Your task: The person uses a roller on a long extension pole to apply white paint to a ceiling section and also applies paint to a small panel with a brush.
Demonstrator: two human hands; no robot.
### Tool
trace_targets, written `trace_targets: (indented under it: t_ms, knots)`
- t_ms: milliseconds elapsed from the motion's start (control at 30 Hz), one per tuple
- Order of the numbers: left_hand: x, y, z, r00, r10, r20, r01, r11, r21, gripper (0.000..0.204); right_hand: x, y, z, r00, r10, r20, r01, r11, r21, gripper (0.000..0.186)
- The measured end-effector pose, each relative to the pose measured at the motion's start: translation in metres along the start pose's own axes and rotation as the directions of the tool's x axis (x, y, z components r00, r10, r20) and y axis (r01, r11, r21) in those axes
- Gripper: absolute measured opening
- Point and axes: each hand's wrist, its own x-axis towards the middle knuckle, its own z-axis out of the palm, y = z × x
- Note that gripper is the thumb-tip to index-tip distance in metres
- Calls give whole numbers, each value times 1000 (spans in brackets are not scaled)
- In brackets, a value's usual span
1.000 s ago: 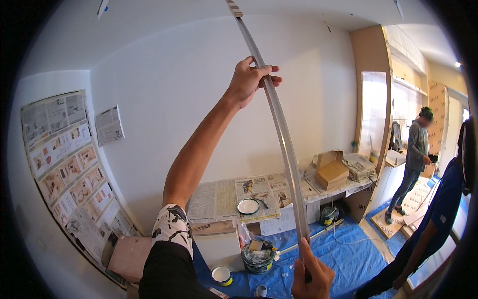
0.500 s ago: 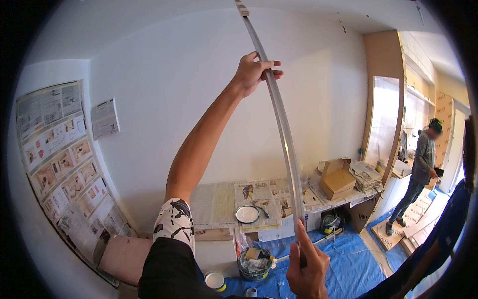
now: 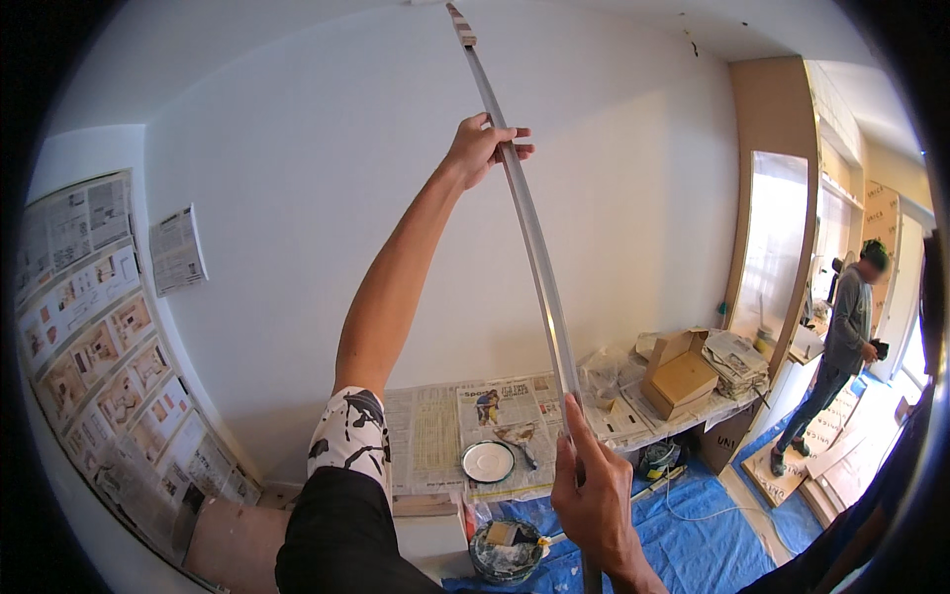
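Grey pole — in left fingers, right fingers

your silver-grey pole with a brown-and-white banded block at upper centre, your white sleeve with black patches, your black cloth below it, a white wall, a blue sheet at lower right, a tan box, a dark-rimmed white disc
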Motion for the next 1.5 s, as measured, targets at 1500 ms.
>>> trace_targets:
  t_ms: [1500]
  knots:
    - [-117, -6, -245, 997, -57, -52, 56, 998, -20, 42, -20, -54, 256, 999, -35, -15, 35, 998, -46, 50]
